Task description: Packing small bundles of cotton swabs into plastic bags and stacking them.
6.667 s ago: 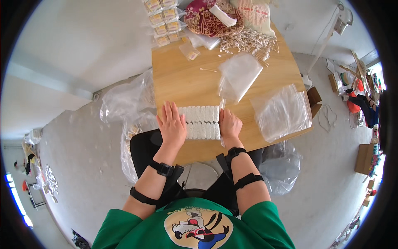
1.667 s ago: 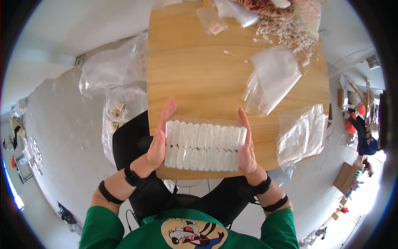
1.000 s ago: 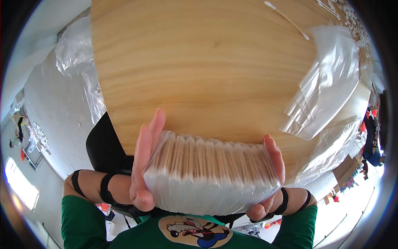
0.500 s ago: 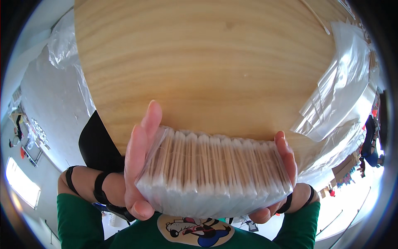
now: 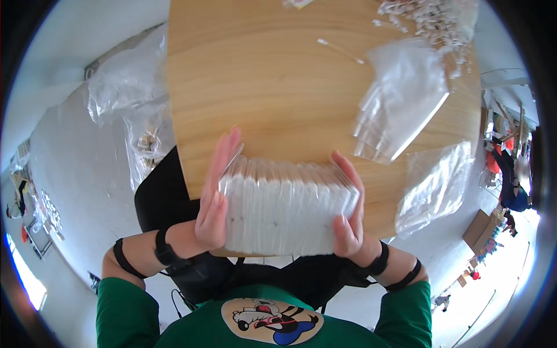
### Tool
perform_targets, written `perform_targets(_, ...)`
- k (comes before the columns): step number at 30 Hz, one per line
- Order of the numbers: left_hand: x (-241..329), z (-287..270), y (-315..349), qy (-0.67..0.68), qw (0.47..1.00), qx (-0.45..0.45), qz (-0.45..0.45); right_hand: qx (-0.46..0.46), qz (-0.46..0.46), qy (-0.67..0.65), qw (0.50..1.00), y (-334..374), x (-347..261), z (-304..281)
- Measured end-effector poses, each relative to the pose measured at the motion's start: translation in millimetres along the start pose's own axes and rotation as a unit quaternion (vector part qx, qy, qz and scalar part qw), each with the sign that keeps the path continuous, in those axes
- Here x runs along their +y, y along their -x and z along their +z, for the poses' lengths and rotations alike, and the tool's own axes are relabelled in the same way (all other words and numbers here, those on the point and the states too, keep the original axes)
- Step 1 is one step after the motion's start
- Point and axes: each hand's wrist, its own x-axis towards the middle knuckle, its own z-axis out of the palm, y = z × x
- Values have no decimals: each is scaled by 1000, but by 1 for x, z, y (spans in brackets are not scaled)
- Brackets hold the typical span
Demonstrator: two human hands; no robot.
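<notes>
A row of cotton swab packs (image 5: 284, 214) in thin clear plastic spans the space between my hands at the near edge of the wooden table (image 5: 261, 87). White cotton tips face me, packed side by side. Against its left end presses my left hand (image 5: 214, 200), fingers pointing up and away and thumb at the near side. My right hand (image 5: 351, 211) clasps the opposite end, its thumb on the front corner. The packs are squeezed between both palms. Whether their underside touches the table is hidden.
Flat clear bags (image 5: 400, 95) lie on the table's right side, with another clear bag (image 5: 435, 185) nearer. One loose cotton swab (image 5: 341, 51) lies beyond; a heap of swabs (image 5: 426, 23) is at the far right. Clear plastic (image 5: 130, 78) hangs or lies left of the table.
The view has shifted, showing more of the table's far right. The packs have tipped so their white tips face up toward me, with the wooden sticks mostly out of sight. Both hands still hold them.
</notes>
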Motion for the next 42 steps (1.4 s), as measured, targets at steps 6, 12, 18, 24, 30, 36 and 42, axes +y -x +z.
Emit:
perform_targets(6,3,0,-1,-59,998,-27,20,10,-37,6,999,-4,-7,3)
perform_targets(12,-8,-3,-6,-61,998,-16,17,22,-49,9,999,-6,1,1)
perform_targets(18,1,-14,-4,-109,994,-8,15,47,-34,68,996,-3,-4,-2)
perform_targets(24,6,-22,17,-127,988,47,-67,107,-103,126,981,6,11,-6)
perform_targets(30,13,11,25,-170,979,82,-73,99,-92,6,991,17,1,12)
perform_targets(36,2,1,25,-262,960,88,-50,74,-83,-118,987,20,-9,29)
perform_targets(42,16,22,33,-272,953,114,-65,156,-133,37,978,25,16,29)
